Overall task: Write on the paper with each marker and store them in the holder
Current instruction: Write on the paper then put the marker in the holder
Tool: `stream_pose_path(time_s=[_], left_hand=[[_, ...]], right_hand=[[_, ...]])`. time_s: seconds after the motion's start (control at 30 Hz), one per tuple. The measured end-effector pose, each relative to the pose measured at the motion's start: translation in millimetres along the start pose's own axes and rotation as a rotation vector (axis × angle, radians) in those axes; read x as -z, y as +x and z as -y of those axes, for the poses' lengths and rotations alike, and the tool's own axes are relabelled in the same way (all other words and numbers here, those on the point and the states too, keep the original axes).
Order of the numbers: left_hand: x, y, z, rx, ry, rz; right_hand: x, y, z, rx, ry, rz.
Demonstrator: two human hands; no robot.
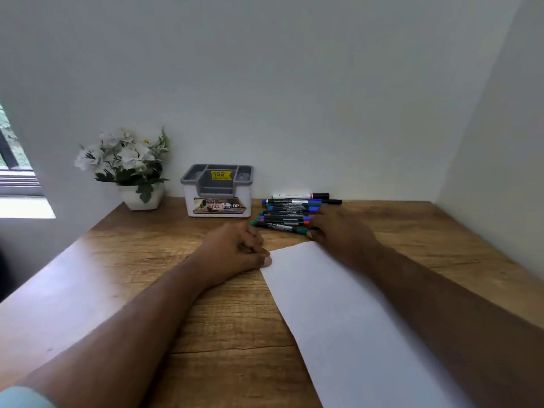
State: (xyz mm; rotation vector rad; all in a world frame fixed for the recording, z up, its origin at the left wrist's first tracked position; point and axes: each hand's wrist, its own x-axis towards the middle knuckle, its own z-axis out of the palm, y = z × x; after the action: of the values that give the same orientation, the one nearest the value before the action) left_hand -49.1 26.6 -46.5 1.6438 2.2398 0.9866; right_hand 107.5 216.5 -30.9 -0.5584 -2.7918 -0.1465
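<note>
Several markers lie in a row right of the holder. Right hand reaches them, grip hidden; left hand, loosely curled, steadies the paper corner for writing.

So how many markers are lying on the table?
About 7 markers, lying side by side right of the holder; the right hand covers their ends, so some may be hidden.
</note>
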Motion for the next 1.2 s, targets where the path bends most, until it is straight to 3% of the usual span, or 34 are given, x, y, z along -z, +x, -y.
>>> stream_pose_path(time_s=[0.1, 0.27, 0.43, 0.6, 0.73, 0.8, 1.07, 1.2], left_hand=[[1.4, -3.5, -8.1, 0.014, -0.033, 0.005], [2.1, -22.3, -27.9, -0.013, -0.075, -0.011], [-3.6, -51.8, -40.7, -0.038, 0.013, -0.050], [1.2, -59.6, -42.0, 0.026, -0.147, -0.117], [-1.2, -61.4, -59.5, -0.018, -0.621, -0.244], [-6.0, -59.3, -65.1, -0.054, -0.696, -0.263], [-14.5, -47.6, -63.2, -0.101, -0.424, -0.296], [-11.3, -43.5, -53.0, -0.070, -0.352, -0.321]], right_hand=[[8.0, -3.9, 1.7, -0.018, 0.053, 0.048], [25.7, -25.7, 17.0, -0.066, 0.405, -0.178], [28.4, -47.5, 46.2, -0.189, 1.262, -0.143], [31.1, -58.4, 63.9, -0.175, 1.654, -0.042], [24.4, -59.0, 73.1, -0.124, 1.544, 0.034], [20.4, -58.1, 78.8, -0.119, 1.491, 0.045], [19.0, -58.8, 84.1, -0.124, 1.347, 0.019], [32.2, -56.1, 83.9, -0.282, 1.516, 0.052]])
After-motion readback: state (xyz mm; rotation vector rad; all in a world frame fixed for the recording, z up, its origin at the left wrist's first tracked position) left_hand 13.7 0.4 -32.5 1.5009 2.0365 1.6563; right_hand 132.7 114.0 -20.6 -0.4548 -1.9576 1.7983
